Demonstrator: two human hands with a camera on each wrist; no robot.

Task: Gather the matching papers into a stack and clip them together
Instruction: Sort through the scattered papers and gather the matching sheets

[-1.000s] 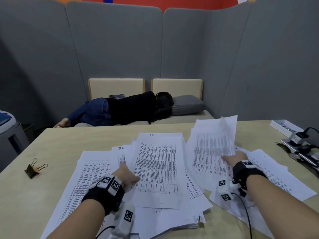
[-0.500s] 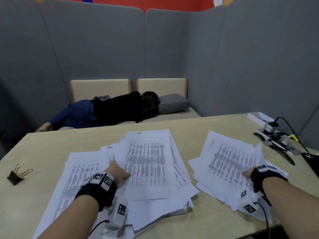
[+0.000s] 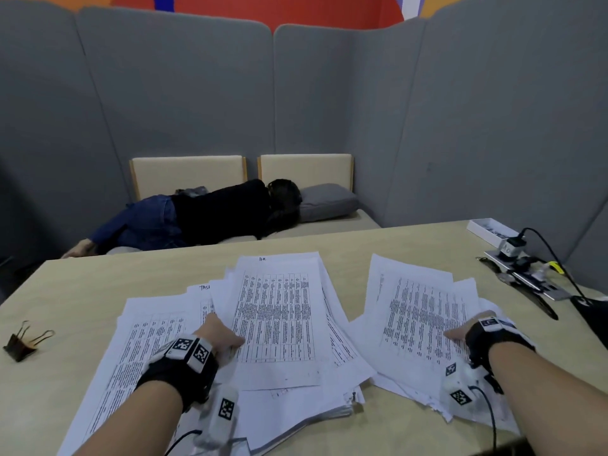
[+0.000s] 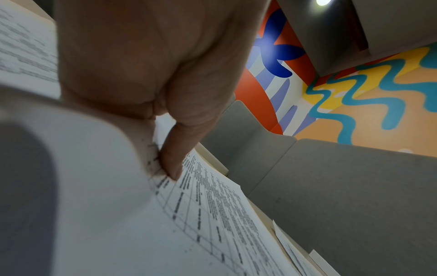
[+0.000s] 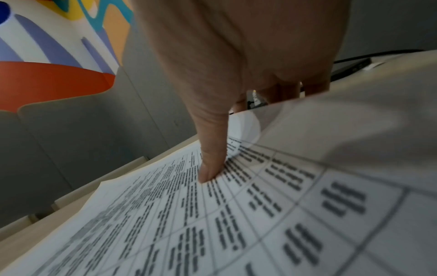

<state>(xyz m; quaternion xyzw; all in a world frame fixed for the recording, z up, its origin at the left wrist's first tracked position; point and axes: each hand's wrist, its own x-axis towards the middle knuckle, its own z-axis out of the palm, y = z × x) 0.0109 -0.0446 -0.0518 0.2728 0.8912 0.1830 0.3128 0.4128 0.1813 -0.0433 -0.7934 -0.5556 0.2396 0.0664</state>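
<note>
Since a second ago the right hand [image 3: 460,332] has brought its sheets, then lifted and curled in the air, down flat onto the right pile [image 3: 424,311], which now lies well apart from the middle pile [image 3: 276,317]; a strip of bare desk [image 3: 352,264] shows between them. The left hand [image 3: 218,337] has stayed on the middle pile.

The right hand's thumb presses the top printed sheet of the right pile while its fingers go under the sheets' right edge, pinching them; in the right wrist view the thumb tip [image 5: 208,173] sits on the printed table. That pile's long axis runs near to far, leaning slightly to the left at the far end.

The left hand pinches the left edge of the middle pile's top sheet, thumb [image 4: 172,164] on top, fingers hidden beneath. This sheet also runs near to far, its heading at the far end. More sheets [image 3: 131,350] fan out to the left, slanting.

A binder clip [image 3: 19,342] lies at the desk's left edge, handles pointing right, well apart from the papers.
</note>
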